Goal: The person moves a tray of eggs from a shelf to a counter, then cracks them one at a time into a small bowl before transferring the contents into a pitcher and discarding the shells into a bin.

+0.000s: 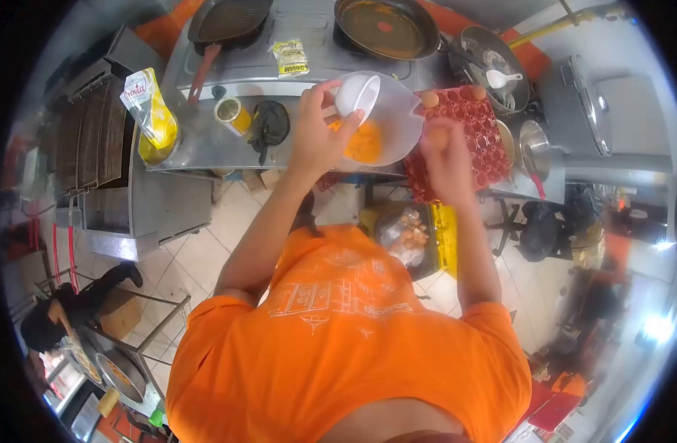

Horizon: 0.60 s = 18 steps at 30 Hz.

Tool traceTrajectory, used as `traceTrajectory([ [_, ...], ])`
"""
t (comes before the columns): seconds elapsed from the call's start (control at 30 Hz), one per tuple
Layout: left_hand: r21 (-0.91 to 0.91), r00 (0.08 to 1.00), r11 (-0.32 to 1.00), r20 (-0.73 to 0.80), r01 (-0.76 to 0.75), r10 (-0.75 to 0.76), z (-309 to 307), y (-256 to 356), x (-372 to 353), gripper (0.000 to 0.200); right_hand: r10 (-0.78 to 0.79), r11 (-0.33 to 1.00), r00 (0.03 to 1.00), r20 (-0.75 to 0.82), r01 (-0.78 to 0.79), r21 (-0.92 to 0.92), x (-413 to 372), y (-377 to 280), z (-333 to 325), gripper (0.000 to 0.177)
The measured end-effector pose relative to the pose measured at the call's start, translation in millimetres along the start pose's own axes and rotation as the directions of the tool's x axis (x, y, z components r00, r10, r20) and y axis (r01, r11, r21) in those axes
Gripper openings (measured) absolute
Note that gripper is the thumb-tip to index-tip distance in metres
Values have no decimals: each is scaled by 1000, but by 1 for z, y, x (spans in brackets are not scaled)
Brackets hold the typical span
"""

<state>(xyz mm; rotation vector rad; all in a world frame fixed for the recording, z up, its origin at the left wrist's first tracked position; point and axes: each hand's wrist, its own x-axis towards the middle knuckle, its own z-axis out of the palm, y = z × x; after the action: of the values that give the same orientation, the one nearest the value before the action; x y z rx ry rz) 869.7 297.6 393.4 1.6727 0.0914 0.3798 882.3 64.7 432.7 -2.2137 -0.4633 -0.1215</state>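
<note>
My left hand [324, 129] grips a small white cup [366, 94], tilted above a large translucent mixing bowl [401, 103]. Orange-yellow egg [363, 144] lies in the bottom of the bowl. To the right, my right hand [449, 166] is closed around an egg [437, 137] between the bowl and a red egg tray [477, 136]; motion blurs its fingers a little. Another egg [430, 99] sits at the tray's upper left corner, and most of the visible hollows hold no egg.
Behind the bowl is a stove with a frying pan [386, 29], a griddle pan [228, 18] and a yellow packet [290, 57]. A yellow can [233, 116] and a pouch [152, 111] stand left. Below is a bin with eggshells [405, 238]. Another person [47, 325] works far left.
</note>
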Motion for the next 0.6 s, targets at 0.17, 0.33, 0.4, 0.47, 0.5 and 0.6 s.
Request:
traceTrajectory([
  [0.17, 0, 997, 998, 52, 65, -65, 14, -11, 7, 54, -89, 973, 985, 146, 117, -199, -30, -3, 41, 37],
  [0.33, -245, 975, 952, 164, 184, -146, 30, -26, 6, 56, -173, 982, 981, -90, 164, -96, -29, 0, 38, 36],
  [0.4, -349, 978, 915, 111, 204, -176, 37, -28, 6, 56, -198, 956, 980, 15, 197, -217, -31, 3, 42, 37],
  [0.47, -308, 974, 926, 132, 218, -186, 37, -33, 7, 57, -177, 969, 984, -24, 170, -180, -34, 13, 44, 38],
  [0.5, -268, 970, 935, 139, 232, -200, 36, -29, 9, 59, -161, 979, 986, -50, 152, -138, -31, 10, 43, 38],
  [0.6, -356, 927, 862, 236, 360, -290, 35, -14, 6, 57, 23, 979, 980, -197, 18, 205, -25, -10, 31, 38],
])
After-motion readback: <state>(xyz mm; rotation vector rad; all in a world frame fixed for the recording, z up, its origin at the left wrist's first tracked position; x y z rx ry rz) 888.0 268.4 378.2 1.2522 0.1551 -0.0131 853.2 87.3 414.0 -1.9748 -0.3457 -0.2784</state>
